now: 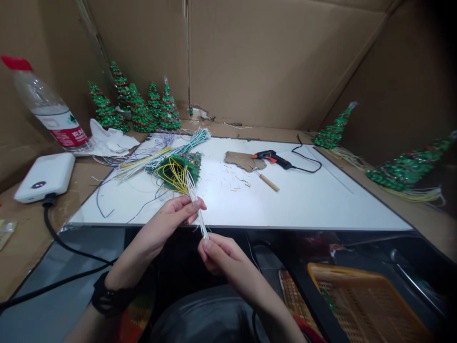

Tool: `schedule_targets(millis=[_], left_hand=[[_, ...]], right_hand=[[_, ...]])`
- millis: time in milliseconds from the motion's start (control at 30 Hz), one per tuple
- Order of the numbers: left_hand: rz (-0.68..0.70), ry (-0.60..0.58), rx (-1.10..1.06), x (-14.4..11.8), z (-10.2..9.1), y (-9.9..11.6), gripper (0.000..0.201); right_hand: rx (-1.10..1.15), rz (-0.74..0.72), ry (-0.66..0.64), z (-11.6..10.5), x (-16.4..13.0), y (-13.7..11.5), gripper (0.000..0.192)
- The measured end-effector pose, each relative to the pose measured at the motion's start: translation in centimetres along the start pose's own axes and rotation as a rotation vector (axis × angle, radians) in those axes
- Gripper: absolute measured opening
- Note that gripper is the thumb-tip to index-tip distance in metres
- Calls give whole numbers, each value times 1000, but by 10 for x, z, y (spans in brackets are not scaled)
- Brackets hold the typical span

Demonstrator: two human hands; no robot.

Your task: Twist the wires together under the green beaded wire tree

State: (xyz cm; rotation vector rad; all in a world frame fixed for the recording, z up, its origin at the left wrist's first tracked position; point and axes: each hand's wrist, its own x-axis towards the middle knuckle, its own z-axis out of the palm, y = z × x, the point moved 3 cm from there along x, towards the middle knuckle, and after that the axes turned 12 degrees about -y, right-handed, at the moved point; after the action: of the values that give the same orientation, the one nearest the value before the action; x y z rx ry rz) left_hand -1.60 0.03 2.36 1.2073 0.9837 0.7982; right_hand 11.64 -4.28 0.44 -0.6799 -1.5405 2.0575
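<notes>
A green tinsel Christmas tree [195,164] lies on its side on the white board, its hollow base turned toward me. Yellow wires [173,174] loop out of the base, and a bundle of white wires [192,186] runs from it down past the board's front edge. My left hand [180,212] pinches this bundle with thumb and fingers partway along. Lower down, my right hand [217,251] is closed around the bundle's end. Behind the tree lies a bunch of teal-tipped white wires [193,142].
A hot glue gun [273,157] rests on a cardboard scrap [243,161], with a wooden-handled tool [268,182] and wire clippings nearby. Small trees [143,112] stand back left; others [403,166] lie right. At left are a bottle [59,116] and white box [48,176]; a yellow basket [342,271] sits below.
</notes>
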Motion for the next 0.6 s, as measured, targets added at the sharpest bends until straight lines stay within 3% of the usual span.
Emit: schedule_targets(millis=[267,600], left_hand=[[-18,-56,97,-3,9,-1,27],[-13,-31,119,-4,9,2,27]], right_hand=[[-344,-4,146,3,-7,-5,35],[-194,-23,252,-11,-10,-6,36]])
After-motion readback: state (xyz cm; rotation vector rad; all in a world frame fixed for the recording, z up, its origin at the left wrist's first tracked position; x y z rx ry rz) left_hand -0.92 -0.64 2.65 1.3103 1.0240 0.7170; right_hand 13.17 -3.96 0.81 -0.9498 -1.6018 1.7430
